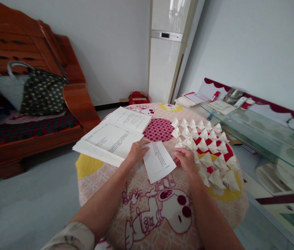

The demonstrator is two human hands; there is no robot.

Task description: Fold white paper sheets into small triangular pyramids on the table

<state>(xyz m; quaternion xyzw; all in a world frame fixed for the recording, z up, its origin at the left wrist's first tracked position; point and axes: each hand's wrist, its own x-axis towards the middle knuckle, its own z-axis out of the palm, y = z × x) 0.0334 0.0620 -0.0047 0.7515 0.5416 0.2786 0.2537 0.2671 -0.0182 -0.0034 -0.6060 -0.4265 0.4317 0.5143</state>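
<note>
A loose printed sheet of paper lies at an angle in front of me, over the patterned tablecloth. My left hand is closed on its upper left corner, with the thumb and fingers pinching the edge. At the sheet's right edge, my right hand has its fingers curled in and closed at the paper; part of its grip is hidden. To the left rests an open book with printed pages. Several folded paper pyramids stand in rows just beyond and to the right of my right hand.
The round table has a pink cloth with cartoon dogs. On the right runs a glass-topped stand with papers, a metal bowl and a cup. A wooden bench with bags is at the left.
</note>
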